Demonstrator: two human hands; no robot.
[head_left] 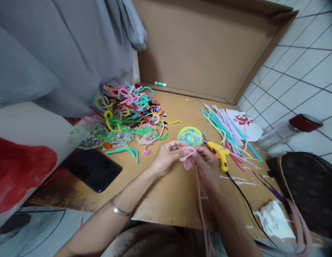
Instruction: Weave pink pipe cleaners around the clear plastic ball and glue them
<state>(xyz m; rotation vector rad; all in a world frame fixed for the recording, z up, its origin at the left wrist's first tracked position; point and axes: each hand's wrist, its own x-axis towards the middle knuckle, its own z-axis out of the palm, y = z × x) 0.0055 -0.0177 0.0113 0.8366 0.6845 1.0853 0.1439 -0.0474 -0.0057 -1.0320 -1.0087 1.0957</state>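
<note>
Both hands meet over the middle of the table, pinching a pink fuzzy pipe cleaner [187, 165] bent into small loops. My left hand [170, 153] grips its left side between thumb and fingers. On the other side, my right hand [207, 162] is closed on the loops, and a long pink strand [200, 203] hangs from it past the table edge. Just beyond my fingers lies a round disc [190, 135] with a yellow and turquoise rim. A yellow glue gun [222, 157] rests to the right of my right hand, its nozzle near the disc.
Tangled colourful pipe cleaners [128, 103] are heaped at back left, with clear round discs [120, 137] in front. A black phone [93, 169] lies left. Straight pipe cleaners [230, 128], a bottle [278, 134], a brown bag [310, 189] and white tissue [275, 219] are right. Cardboard [209, 46] stands behind.
</note>
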